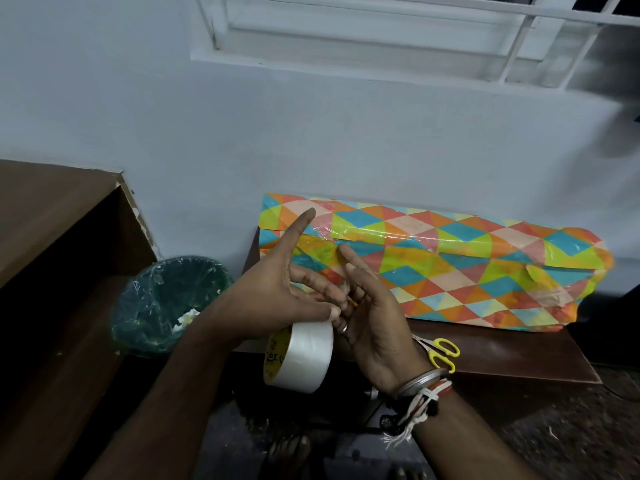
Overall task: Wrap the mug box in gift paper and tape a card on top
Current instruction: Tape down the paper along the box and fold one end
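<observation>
The box wrapped in gift paper [450,268], patterned with coloured triangles, lies long-side against the wall on a small brown table [512,358]. Clear tape shines along its top seam. In front of it my left hand [277,289] holds a white tape roll [301,356], thumb pressed on the roll's rim and index finger pointing up. My right hand [374,313] faces it, its curled fingers pinching at the tape end by my left thumb, index finger raised. No card shows.
Yellow-handled scissors [445,355] lie on the table just behind my right wrist. A green bin [166,306] with a plastic liner stands on the floor to the left. A brown cabinet [52,237] fills the left side. My bare feet [291,455] show below.
</observation>
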The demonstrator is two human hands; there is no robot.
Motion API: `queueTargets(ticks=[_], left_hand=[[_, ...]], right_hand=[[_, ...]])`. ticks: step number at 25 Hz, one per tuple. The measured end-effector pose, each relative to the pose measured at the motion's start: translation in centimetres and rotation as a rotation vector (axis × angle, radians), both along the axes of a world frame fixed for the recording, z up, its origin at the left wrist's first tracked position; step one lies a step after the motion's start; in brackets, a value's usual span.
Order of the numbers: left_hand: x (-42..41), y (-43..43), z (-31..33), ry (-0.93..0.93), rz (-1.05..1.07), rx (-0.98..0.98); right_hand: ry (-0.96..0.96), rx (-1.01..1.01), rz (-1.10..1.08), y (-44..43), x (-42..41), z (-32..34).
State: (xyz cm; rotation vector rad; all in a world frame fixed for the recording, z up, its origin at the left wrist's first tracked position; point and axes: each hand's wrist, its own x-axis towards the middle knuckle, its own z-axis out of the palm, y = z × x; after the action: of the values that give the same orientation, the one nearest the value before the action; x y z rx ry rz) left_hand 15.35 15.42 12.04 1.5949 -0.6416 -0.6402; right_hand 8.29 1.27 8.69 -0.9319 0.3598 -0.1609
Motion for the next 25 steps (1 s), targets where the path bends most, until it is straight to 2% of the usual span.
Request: queueTargets(ticks=[10, 19, 25], left_hand=[[1.0, 0.8, 0.6, -0.018, 0.026, -0.004], [1.2, -0.6, -0.8, -0.101, -0.027, 0.094], [1.3, -1.3, -0.7, -0.2, -0.067, 0.154]], right_hand=[[0.012, -0.062, -0.042, 0.1, -0.1, -0.3], [-0.037, -0.019, -0.043, 0.3, 0.0, 0.0], [-0.044, -0.117, -0.161, -0.5, -0.6, -0.7]])
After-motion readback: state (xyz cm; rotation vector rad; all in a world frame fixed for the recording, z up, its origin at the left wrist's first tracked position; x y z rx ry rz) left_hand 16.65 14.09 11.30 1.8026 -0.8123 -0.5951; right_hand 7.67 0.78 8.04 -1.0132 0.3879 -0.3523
